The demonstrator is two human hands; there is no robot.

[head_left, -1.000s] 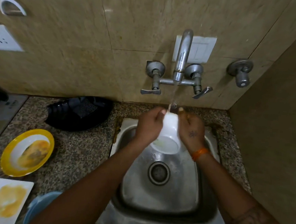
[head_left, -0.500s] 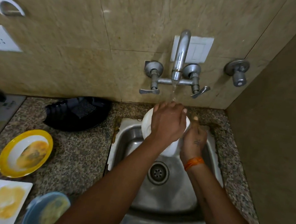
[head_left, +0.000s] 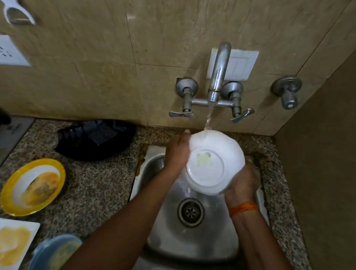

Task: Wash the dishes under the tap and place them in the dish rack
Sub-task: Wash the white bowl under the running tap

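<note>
A white bowl (head_left: 215,163) is held over the steel sink (head_left: 194,236), turned so its round base faces me, with a faint yellowish smear on the base. Water from the tap (head_left: 218,74) runs onto its far rim. My left hand (head_left: 177,153) grips the bowl's left side. My right hand (head_left: 243,181), with an orange wristband, holds it from the lower right. A black dish rack (head_left: 95,139) lies on the counter left of the sink, against the wall.
Dirty dishes sit on the granite counter at left: a yellow-rimmed bowl (head_left: 33,186), a white rectangular plate (head_left: 4,243) and a blue bowl (head_left: 55,252), all with yellow residue. A side wall closes in on the right. A second valve (head_left: 287,90) sticks out of the back wall.
My left hand has slid off the top of the bowl to its left side. The bowl has turned so its base faces me, and my right hand has shifted to its lower right.
</note>
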